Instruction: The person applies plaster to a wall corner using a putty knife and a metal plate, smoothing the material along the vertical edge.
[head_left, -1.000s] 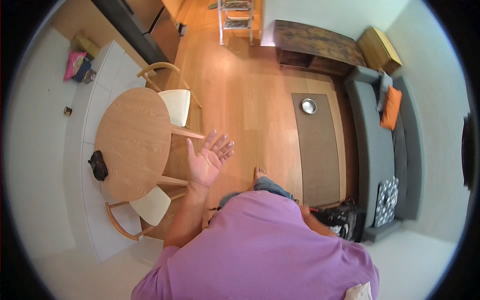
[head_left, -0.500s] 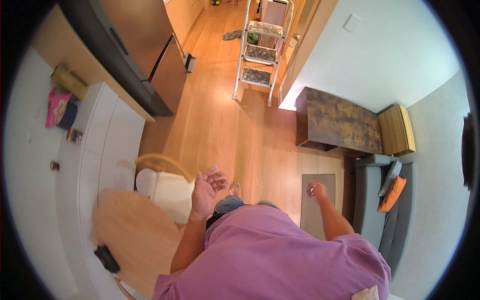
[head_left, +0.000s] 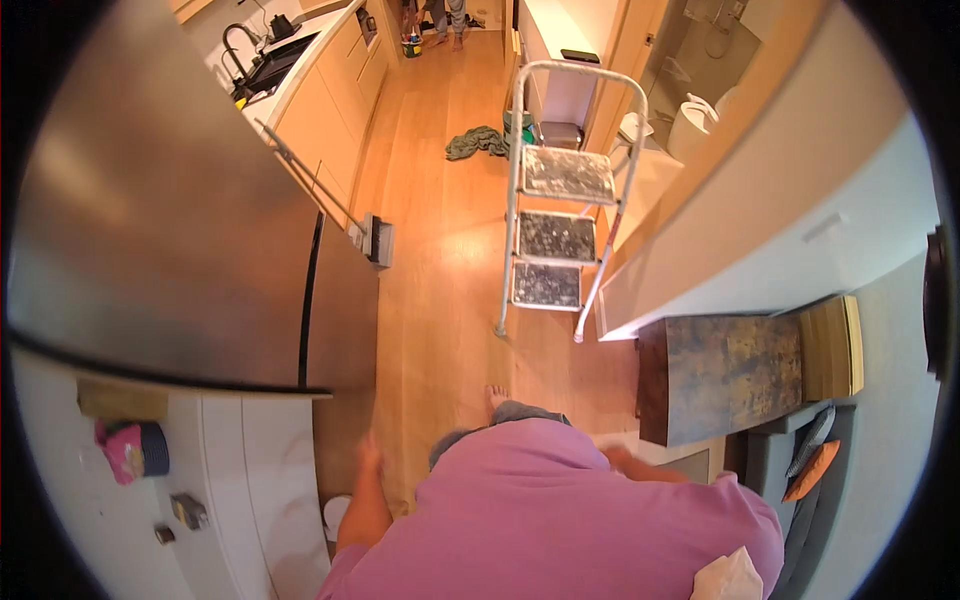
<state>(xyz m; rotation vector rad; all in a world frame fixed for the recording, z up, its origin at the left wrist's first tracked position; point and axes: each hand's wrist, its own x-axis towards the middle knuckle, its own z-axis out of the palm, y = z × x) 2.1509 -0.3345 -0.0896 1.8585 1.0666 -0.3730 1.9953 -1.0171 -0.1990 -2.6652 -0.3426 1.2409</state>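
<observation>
My left hand (head_left: 371, 456) hangs low at my left side, near the lower corner of the tall metallic fridge (head_left: 170, 220). It is blurred by motion, and its fingers do not show distinctly. At my right, my right hand (head_left: 622, 459) is partly covered by my purple shirt (head_left: 560, 505), its fingers hidden. Neither hand visibly touches anything. Ahead to the right stands a white-framed stepladder (head_left: 557, 238) with paint-spattered dark treads. One of my bare feet (head_left: 497, 395) shows on the wooden floor.
A long-handled dustpan (head_left: 378, 242) stands by the fridge. Crumpled cloth (head_left: 474, 143) lies beyond, beside the stepladder. A dark brown cabinet (head_left: 730, 365) and a grey sofa (head_left: 770, 475) line the right. Far ahead, another person's legs (head_left: 446, 20) show near the kitchen counter (head_left: 325, 95).
I have moved forward; the fridge, stepladder and brown cabinet are nearer. The round table and chair have left view. My left hand has swung down, and my right has drawn in beside my body.
</observation>
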